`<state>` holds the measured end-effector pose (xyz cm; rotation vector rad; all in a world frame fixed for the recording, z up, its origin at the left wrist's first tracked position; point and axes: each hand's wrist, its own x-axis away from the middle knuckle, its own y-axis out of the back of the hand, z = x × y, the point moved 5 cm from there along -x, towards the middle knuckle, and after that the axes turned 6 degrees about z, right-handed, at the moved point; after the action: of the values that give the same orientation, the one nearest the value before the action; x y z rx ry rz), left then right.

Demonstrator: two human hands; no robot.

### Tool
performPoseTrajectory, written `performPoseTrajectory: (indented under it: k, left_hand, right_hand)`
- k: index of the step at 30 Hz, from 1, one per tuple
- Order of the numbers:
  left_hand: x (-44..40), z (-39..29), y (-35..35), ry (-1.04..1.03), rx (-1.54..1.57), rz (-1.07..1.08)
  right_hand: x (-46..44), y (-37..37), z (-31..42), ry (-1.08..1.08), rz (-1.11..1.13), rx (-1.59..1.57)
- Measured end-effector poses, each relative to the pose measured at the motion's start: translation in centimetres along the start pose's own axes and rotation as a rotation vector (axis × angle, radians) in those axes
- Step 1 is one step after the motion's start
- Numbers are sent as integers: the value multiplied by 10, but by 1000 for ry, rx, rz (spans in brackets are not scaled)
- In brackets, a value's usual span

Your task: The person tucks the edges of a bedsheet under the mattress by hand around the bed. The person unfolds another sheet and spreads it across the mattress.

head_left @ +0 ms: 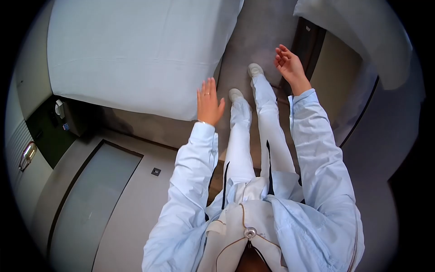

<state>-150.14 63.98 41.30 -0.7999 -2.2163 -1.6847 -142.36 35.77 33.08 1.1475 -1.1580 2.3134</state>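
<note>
White bedsheet (136, 54) lies spread, faint creases remaining, beside the straight-fingered left hand (210, 103); right hand (290, 68) loosely curled; both empty.

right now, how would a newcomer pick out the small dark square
Start at the large white sheet at the picture's upper left. Below it, a pale surface holds a long dark-framed panel. Just beyond the panel's upper right corner sits the small dark square, far smaller than that panel.

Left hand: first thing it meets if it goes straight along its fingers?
Probably the white sheet, which lies ahead of the left hand in the picture; depth is unclear, so the hand might pass above it instead.
</note>
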Motion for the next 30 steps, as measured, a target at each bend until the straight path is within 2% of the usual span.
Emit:
performPoseTrajectory:
  k: [2,4,6,9,10,12,13,14,17,19,21,23,25,26,28,30]
  left_hand:
    - [-8,1,-4,-39,-15,-51]
    - [-16,11,-38,-87,62,15]
    - [-11,8,-77,-252,60,129]
    - [-15,15,-128,-279,191,38]
    - [-25,17,-141,-273,199,29]
    - [-41,22,-165,-311,314,-119]
    - [-47,27,-187,-322,361,-171]
    - [-76,27,-175,-299,383,-167]
    - [-102,32,-222,-414,453,-351]
    - [-123,40,-245,-476,479,-411]
    - [-141,46,-260,-600,532,-467]
    - [-156,54,-270,-639,484,-512]
    - [-171,65,-282,-677,425,-575]
    - [-178,74,-285,-653,463,-613]
    - [-191,82,-309,-636,499,-685]
    - [-195,88,-304,-553,523,-776]
  right_hand:
    - [14,9,-17,13,-10,38]
    - [18,29,-44,16,-26,79]
    - [23,56,-87,0,9,350]
    - [16,91,-157,-320,89,601]
    - [-7,101,-169,-321,93,615]
    - [-56,118,-196,-352,274,848]
    - [-80,121,-206,-318,304,838]
    - [-116,91,-186,-295,309,807]
    - [-199,64,-197,-106,367,593]
    - [-230,34,-201,-75,382,289]
    - [-254,14,-204,-59,423,266]
    - [-280,16,-206,-33,470,256]
    - [-304,12,-209,-113,597,83]
    - [-310,13,-206,-105,618,101]
    - [-311,20,-187,142,605,344]
    - [-303,11,-183,173,694,304]
